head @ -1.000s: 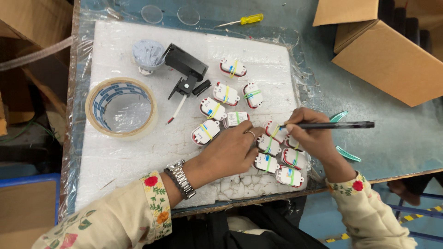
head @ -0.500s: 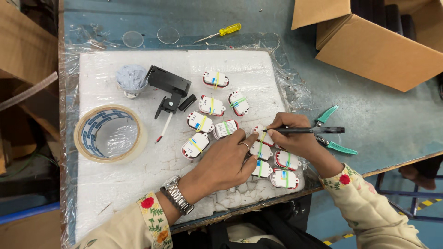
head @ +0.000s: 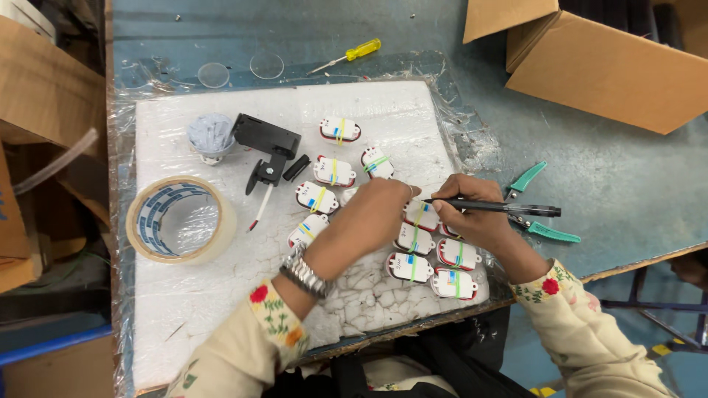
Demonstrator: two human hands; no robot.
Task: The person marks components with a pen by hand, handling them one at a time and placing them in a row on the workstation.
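Several small white units with red rims and coloured bands [head: 333,171] lie in rows on a white foam board [head: 192,302]. My left hand [head: 369,217] rests palm down on the units in the middle of the group, holding one steady under its fingertips. My right hand [head: 476,214] grips a black pen [head: 509,208] lying almost level, its tip pointing left at a unit [head: 420,215] just beside my left fingers. A metal watch sits on my left wrist.
A roll of clear tape [head: 177,219] lies at the board's left. A black tool [head: 265,147] and a grey round part [head: 211,136] sit at upper left. Green-handled pliers [head: 542,206] lie right of my hand, a yellow screwdriver [head: 350,54] beyond the board, a cardboard box [head: 612,66] at top right.
The view has shifted slightly. My right hand has brought the pen tip down closer to the unit by my left fingers. My left hand stays on the units.
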